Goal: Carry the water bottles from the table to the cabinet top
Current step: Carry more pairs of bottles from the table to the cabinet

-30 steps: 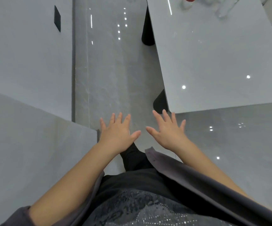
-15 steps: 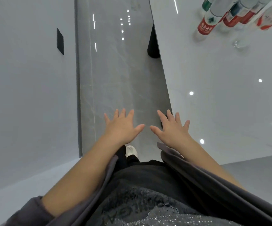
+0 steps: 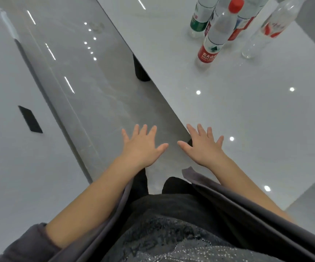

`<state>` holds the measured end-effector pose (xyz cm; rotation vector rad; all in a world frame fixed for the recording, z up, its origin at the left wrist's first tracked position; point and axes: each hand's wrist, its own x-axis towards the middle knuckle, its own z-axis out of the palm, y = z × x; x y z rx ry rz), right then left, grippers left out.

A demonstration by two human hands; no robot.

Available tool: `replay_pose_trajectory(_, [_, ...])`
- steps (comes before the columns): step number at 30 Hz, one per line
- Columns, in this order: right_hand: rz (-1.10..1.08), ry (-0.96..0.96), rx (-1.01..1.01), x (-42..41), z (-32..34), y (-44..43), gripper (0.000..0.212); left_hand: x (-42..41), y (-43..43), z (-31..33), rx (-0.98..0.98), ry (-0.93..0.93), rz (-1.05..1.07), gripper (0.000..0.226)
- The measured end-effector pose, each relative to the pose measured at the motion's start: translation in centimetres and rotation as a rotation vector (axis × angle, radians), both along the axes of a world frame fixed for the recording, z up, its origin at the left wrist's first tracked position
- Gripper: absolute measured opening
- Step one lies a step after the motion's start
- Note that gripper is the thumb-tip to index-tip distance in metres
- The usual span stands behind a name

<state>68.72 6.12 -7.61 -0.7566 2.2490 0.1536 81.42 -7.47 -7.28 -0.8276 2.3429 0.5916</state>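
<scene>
Several clear water bottles stand grouped at the far end of the white table [image 3: 247, 120]. Nearest is a red-capped bottle with a red label [image 3: 216, 36]. A green-labelled bottle [image 3: 200, 17] stands behind it on the left, and a tall clear bottle with red print [image 3: 266, 29] on the right. My left hand [image 3: 142, 146] hovers palm down over the floor, fingers spread, holding nothing. Over the table's near corner my right hand [image 3: 203, 146] is also spread and holds nothing. Both hands are well short of the bottles.
A glossy grey tiled floor [image 3: 88, 76] runs between the table and a white surface [image 3: 11, 148] on the left that bears a small black rectangle [image 3: 30, 119]. A black table leg [image 3: 140, 70] shows under the table's left edge.
The view has moved forward along the table and swung right. The bottles, first barely visible at the top edge, now stand much closer. Both hands stay spread, holding nothing.
</scene>
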Motion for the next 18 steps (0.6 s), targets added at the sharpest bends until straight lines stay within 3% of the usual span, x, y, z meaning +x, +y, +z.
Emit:
replay_pose_trajectory(7, [-0.241, -0.043, -0.042, -2.5, 0.2, -4.7, 0.071, -5.9, -7.0, 0.2, 0.017, 0.071, -0.171, 0.072])
replay_pose_trajectory(18, [-0.521, -0.044, -0.093, -12.9, -2.2, -10.6, 0.073, -17.6, -14.5, -1.0, -0.024, 0.025, -0.422, 0.07])
